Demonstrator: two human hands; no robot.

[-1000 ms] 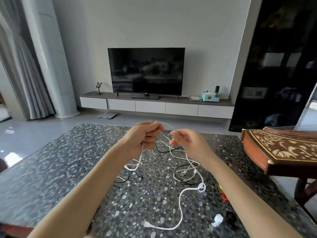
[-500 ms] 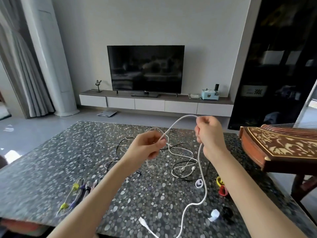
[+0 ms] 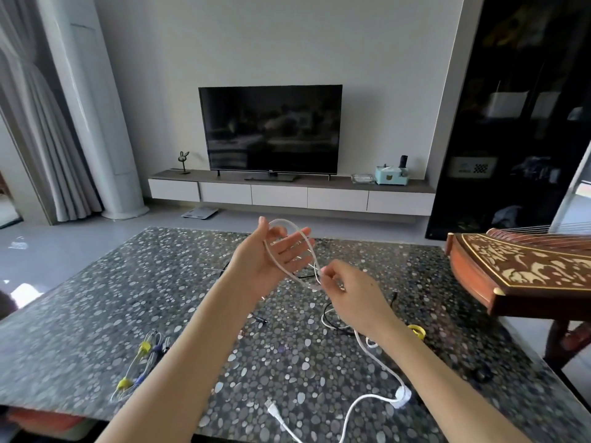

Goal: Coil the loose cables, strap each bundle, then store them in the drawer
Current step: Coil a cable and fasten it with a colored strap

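our left hand (image 3: 271, 257) lies palm up, fingers spread, the white cable (image 3: 283, 221) looped round them — our right hand (image 3: 348, 298) pinches it just below. on the table (image 3: 96, 314): its tail, one black cable (image 3: 325, 314), one yellow strap (image 3: 417, 331), one strapped bundle (image 3: 140, 366) at left.

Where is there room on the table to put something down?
Bare table left of the bundle, and the middle between bundle and white cable. Crowded under the right hand: tangled cables, yellow strap.
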